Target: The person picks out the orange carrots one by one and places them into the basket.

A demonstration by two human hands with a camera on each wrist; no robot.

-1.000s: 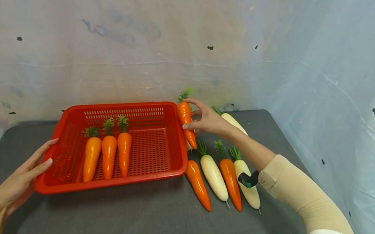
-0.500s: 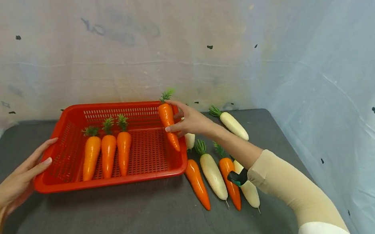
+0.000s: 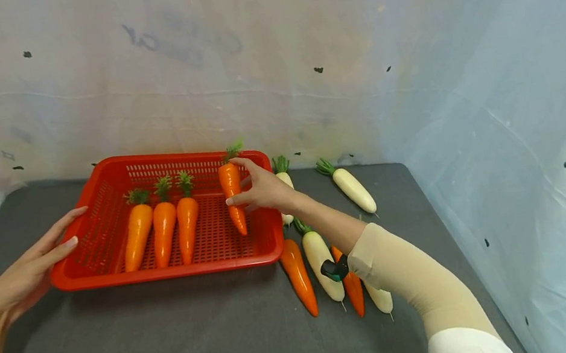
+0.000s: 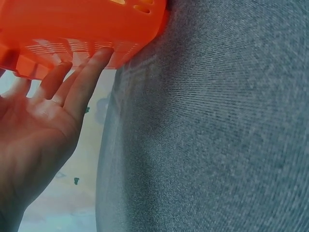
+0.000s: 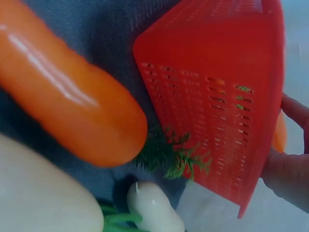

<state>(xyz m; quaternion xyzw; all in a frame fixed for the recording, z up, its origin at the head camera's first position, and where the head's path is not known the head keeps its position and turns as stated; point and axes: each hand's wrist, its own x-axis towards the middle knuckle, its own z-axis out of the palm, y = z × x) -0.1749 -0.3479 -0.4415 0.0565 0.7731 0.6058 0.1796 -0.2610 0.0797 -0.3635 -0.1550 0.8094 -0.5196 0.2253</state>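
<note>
My right hand point(image 3: 266, 191) pinches an orange carrot point(image 3: 230, 181) with green leaves, holding it over the right part of a red plastic basket point(image 3: 176, 272). In the right wrist view only a sliver of that carrot point(image 5: 280, 133) shows beyond the basket wall. Three more carrots point(image 3: 162, 234) lie side by side in the basket, leaf ends toward the back. At the basket's left end my left hand point(image 3: 34, 271) holds the rim, thumb on top. The left wrist view shows its fingers point(image 4: 87, 87) against the outer wall.
Right of the basket, carrots point(image 3: 298, 278) and white radishes point(image 3: 320, 262) lie in a row on the dark grey table point(image 3: 204, 347), partly under my right forearm. Another radish point(image 3: 353, 190) lies farther back. Pale sheeting point(image 3: 243, 54) rises behind the table.
My right hand has carried the carrot leftward from beside the basket's right edge to above its inside. The left hand stays at the left rim.
</note>
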